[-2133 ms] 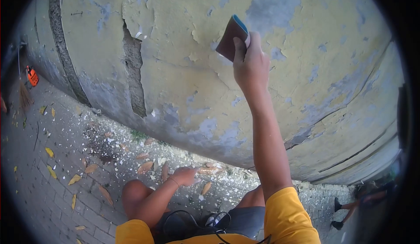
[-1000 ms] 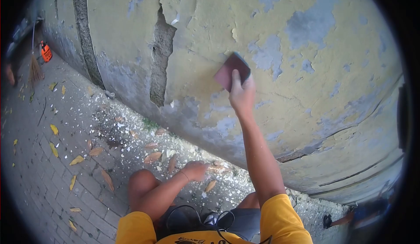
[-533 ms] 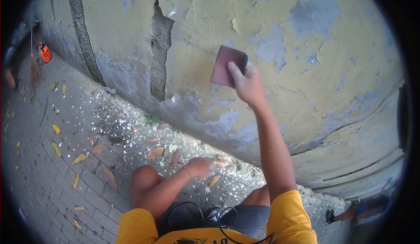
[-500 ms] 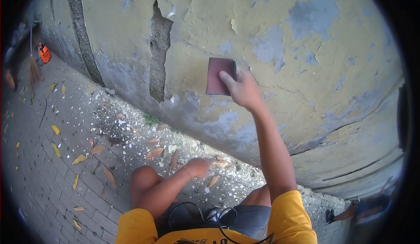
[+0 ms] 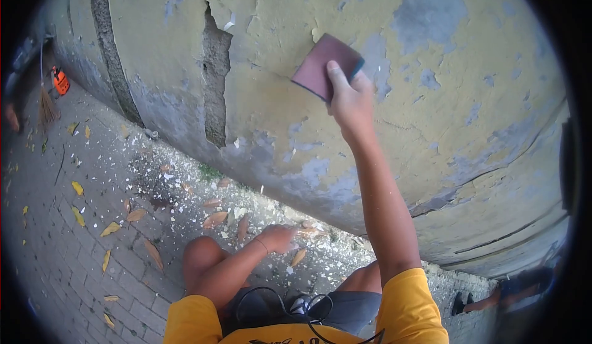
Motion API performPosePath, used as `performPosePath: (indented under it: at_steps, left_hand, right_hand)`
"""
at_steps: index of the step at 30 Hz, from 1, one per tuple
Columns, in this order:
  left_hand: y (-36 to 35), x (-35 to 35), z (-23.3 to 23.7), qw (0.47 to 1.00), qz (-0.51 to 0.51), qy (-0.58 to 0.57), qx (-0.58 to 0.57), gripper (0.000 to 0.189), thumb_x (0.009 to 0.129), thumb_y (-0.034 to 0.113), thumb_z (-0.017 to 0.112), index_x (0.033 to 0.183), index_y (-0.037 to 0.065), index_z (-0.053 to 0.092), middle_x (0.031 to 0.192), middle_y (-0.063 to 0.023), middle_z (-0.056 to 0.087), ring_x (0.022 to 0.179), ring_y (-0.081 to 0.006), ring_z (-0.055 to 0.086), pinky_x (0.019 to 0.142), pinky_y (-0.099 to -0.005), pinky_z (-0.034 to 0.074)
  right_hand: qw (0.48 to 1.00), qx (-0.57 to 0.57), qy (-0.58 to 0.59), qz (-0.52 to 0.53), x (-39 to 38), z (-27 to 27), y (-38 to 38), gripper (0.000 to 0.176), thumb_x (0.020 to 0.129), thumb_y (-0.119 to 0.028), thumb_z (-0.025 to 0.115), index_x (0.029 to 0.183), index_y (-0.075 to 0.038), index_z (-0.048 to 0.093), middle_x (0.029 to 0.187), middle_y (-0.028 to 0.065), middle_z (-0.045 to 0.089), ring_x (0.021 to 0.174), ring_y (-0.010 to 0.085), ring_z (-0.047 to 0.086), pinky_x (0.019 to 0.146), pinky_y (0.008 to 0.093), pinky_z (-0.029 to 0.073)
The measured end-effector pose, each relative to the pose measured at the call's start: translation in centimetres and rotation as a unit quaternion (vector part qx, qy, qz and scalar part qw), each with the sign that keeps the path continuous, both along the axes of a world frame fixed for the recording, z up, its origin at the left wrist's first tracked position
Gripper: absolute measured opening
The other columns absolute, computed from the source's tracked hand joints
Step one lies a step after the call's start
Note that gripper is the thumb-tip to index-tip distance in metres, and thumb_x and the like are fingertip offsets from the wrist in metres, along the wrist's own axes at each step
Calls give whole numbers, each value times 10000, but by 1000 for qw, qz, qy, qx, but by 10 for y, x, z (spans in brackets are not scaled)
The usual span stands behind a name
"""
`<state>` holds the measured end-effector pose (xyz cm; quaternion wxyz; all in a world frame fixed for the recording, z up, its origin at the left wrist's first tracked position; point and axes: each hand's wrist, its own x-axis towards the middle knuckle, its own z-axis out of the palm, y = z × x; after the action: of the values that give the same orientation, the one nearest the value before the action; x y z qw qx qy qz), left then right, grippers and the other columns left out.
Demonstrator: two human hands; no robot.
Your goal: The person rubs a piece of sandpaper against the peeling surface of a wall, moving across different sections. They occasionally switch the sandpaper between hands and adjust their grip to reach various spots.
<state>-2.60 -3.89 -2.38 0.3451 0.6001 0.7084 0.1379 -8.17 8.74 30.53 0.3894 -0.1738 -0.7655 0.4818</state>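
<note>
My right hand (image 5: 353,100) grips a folded piece of reddish-brown sandpaper (image 5: 325,66), its thumb lying across the outer face. The sandpaper is tilted against the wall (image 5: 271,106), whose yellowish paint is peeling and shows grey-blue patches. Low down, my left hand (image 5: 277,238) hovers beside my bent knee, above ground littered with paint flakes (image 5: 246,211). Its fingers are blurred, so I cannot make out how they are held, and no object shows in it.
Deep vertical cracks (image 5: 217,85) run down the wall at left. A broom (image 5: 47,106) and an orange container (image 5: 60,81) stand at far left. Dry leaves (image 5: 111,229) lie on the paving. Another person's legs (image 5: 484,303) show at lower right.
My right hand has moved up the wall with the sandpaper, which is now turned at a slant. My left hand stays almost in place. The view has shifted slightly.
</note>
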Motion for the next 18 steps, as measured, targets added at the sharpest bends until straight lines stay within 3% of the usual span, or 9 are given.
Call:
performPosePath:
  at_steps: [1,2,5,9,12,13,15,17,18]
  left_hand:
    - [1,1,0,1000,-1,-4,-5,654,912,464,605,1432,111,425,1239,-235,615,1174,-398,589,992,-499,463]
    - [3,1,0,1000,-3,-6,-8,660,914,464,603,1440,111,418,1243,-235,614,1172,-399,590,994,-501,462]
    - [4,2,4,1000,-12,2,-11,673,914,466,604,1453,119,399,1240,-238,613,1170,-401,590,993,-507,460]
    - [-1,2,10,1000,-10,5,-24,689,916,465,603,1465,118,374,1237,-240,614,1173,-400,589,990,-509,463]
    - [0,3,6,1000,-11,3,-5,701,921,464,594,1485,133,345,1232,-242,615,1168,-406,591,989,-511,464]
    - [0,3,6,1000,-14,6,-9,698,923,465,589,1489,141,342,1235,-243,613,1167,-407,591,989,-513,463]
    - [-2,1,6,1000,-13,11,-14,695,924,466,584,1493,150,339,1238,-245,611,1166,-407,591,989,-514,461]
    - [-5,6,4,998,10,33,45,508,879,387,642,1228,34,535,1084,-220,679,1040,-388,653,908,-483,505]
    - [-5,7,3,998,7,31,45,508,879,387,642,1228,34,535,1084,-220,679,1040,-388,653,908,-483,505]
  right_hand:
    - [992,23,-99,75,-7,-10,3,244,1010,-216,549,1022,10,641,710,6,601,558,77,487,507,297,420]
    - [992,23,-98,73,-14,-17,7,244,1010,-216,549,1022,10,641,710,6,601,558,77,487,507,297,420]
    - [991,-62,117,10,-26,-17,7,231,1000,-250,580,907,-42,619,661,-11,557,493,66,445,447,255,345]
    - [997,39,62,40,-31,-36,-3,241,1011,-264,562,950,-39,626,696,-6,570,540,69,474,468,247,357]
    - [1000,-12,12,26,-35,-40,3,246,1015,-269,553,931,-49,625,694,-9,567,546,68,480,467,244,355]
    - [986,-25,168,-8,-36,-34,8,244,1015,-267,551,933,-49,623,698,-9,564,539,72,475,467,245,352]
    - [985,-47,165,1,-27,-24,10,234,1012,-264,552,952,-49,622,702,-10,562,539,72,471,466,246,348]
    - [997,-49,56,38,-20,-21,4,217,1006,-257,555,994,-52,624,712,-12,563,539,70,463,458,248,338]
    - [997,-48,55,35,-20,-26,3,217,1006,-257,555,994,-52,624,712,-12,563,539,70,463,458,248,338]
